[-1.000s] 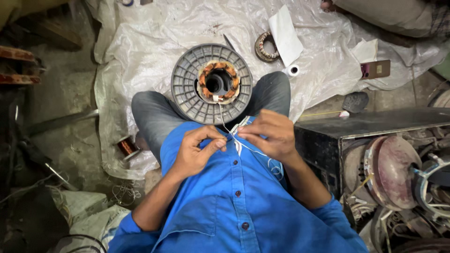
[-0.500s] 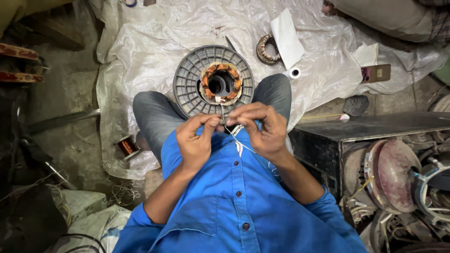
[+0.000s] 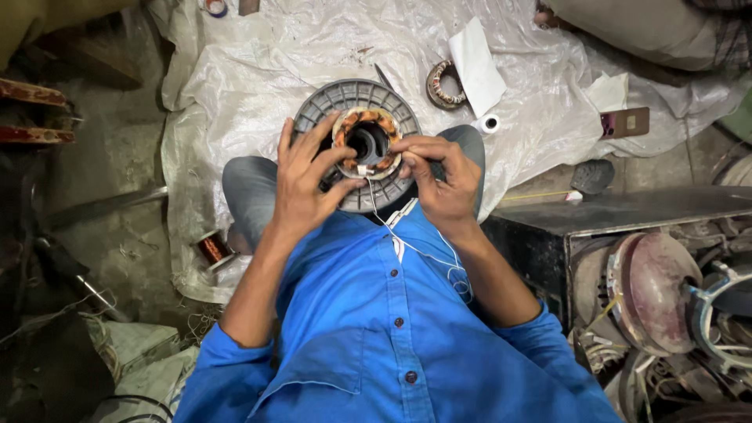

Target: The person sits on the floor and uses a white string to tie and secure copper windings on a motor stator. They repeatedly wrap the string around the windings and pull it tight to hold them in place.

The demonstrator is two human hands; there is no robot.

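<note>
On the far side of the lap, in the head view, a grey ribbed motor housing (image 3: 356, 145) rests across the person's knees, its centre filled by a stator with copper windings (image 3: 365, 141) around a dark bore. Beneath it lies a crumpled white plastic sheet (image 3: 258, 70) spread over the floor. On the sheet, far right of the housing, sit a second small wound coil (image 3: 442, 84), a folded white paper (image 3: 476, 66) partly covering that coil, a small white tape roll (image 3: 490, 123) and a brown rectangular piece (image 3: 625, 123). At the near left edge of the sheet stands a spool of copper wire (image 3: 211, 248). To the right, a dark metal box (image 3: 627, 227) holds discs and loose wiring. A second person's clothed limb (image 3: 650, 31) crosses the far right corner.

The left hand (image 3: 301, 184) lies over the left part of the housing, fingers (image 3: 313, 137) spread and extended, thumb tip touching the near rim of the windings; it hides part of the ribbing. The right hand (image 3: 439, 176) covers the right rim, fingers curled together and pinched at the winding edge. A thin white thread (image 3: 415, 249) runs from the windings, between the two hands, down over the blue shirt (image 3: 376, 329). Whether the right fingertips actually clamp the thread cannot be told.
</note>
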